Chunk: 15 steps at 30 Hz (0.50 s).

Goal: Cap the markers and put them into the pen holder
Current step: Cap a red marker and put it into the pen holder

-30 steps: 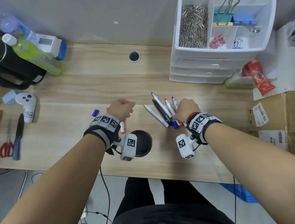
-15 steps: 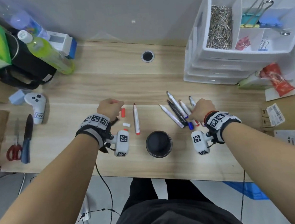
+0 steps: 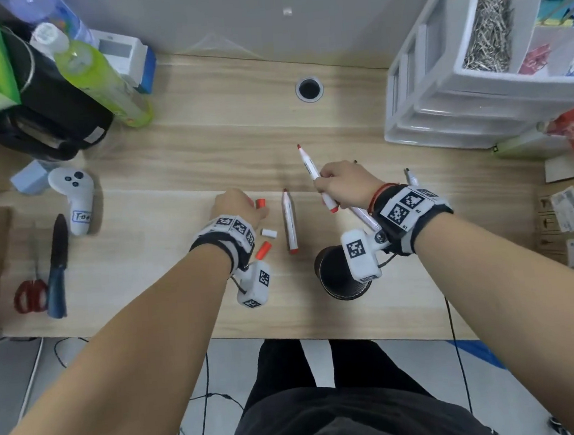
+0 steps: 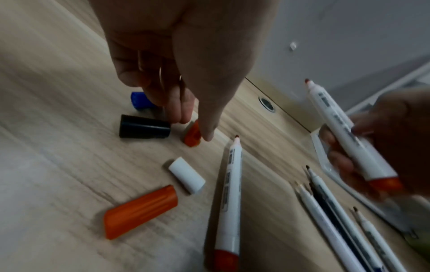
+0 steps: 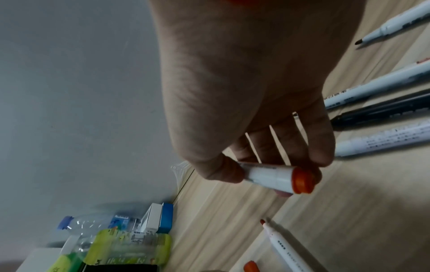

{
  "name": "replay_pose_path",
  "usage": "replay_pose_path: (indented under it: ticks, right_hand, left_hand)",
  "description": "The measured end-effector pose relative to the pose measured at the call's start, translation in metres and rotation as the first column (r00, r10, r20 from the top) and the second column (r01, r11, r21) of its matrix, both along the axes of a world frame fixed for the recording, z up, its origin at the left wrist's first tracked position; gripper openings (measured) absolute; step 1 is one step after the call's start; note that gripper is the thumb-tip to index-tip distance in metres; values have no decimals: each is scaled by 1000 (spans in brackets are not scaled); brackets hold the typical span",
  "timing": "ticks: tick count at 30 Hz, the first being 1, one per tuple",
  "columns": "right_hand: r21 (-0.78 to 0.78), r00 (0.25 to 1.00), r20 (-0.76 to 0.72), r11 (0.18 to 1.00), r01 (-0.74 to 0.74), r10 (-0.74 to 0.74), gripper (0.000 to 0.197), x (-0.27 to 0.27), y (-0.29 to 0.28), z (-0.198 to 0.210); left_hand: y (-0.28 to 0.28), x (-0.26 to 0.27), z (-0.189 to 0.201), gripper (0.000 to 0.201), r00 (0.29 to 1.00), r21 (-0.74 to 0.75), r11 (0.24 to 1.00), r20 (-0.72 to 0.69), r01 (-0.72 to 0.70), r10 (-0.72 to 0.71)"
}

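My right hand [image 3: 324,183] grips an uncapped red marker [image 3: 310,167], lifted off the desk with its tip pointing away; the right wrist view shows thumb and fingers of that hand [image 5: 267,171] round its barrel [image 5: 270,176]. My left hand [image 3: 255,207] pinches a short red cap [image 4: 192,136] that rests on the desk. Around it lie a black cap [image 4: 144,127], a blue cap [image 4: 139,101], a white cap [image 3: 269,233] and a long red cap [image 3: 263,250]. A second uncapped red marker [image 3: 290,222] lies between my hands. Several uncapped markers [image 4: 325,211] lie under my right hand. The black pen holder [image 3: 331,275] stands near the front edge.
A white drawer organiser [image 3: 442,112] fills the back right, cardboard boxes [image 3: 571,229] the right edge. A green bottle [image 3: 103,80] and black bag stand back left. A white controller [image 3: 74,196], a knife [image 3: 57,266] and scissors [image 3: 29,296] lie at the left.
My left hand laid a red marker down and moved onto the short red cap. My right hand picked a red marker out of the group and raised it.
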State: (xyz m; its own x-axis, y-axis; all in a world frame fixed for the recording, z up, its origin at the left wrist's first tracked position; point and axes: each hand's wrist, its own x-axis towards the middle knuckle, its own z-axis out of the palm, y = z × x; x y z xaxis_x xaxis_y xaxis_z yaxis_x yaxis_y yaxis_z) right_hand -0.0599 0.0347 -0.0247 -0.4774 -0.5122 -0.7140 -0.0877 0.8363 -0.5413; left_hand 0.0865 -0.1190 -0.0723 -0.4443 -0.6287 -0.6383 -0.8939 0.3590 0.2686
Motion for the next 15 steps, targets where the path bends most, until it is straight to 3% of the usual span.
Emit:
replay_pose_path:
  ticks: [5, 10, 15]
  right_hand:
    - [-76, 998, 48, 996, 55, -51, 16, 2, 6, -1]
    - [-167, 993, -55, 981, 96, -107, 19, -8, 11, 9]
    - [-175, 989, -144, 985, 10, -36, 20, -16, 6, 19]
  left_hand:
    - [0, -6, -5, 28, 995, -21, 995, -8, 100, -100]
    - [-9, -7, 9, 17, 946, 21, 998, -319, 60, -50]
    - [-13, -17, 30, 13, 892, 50, 995, -449, 84, -53]
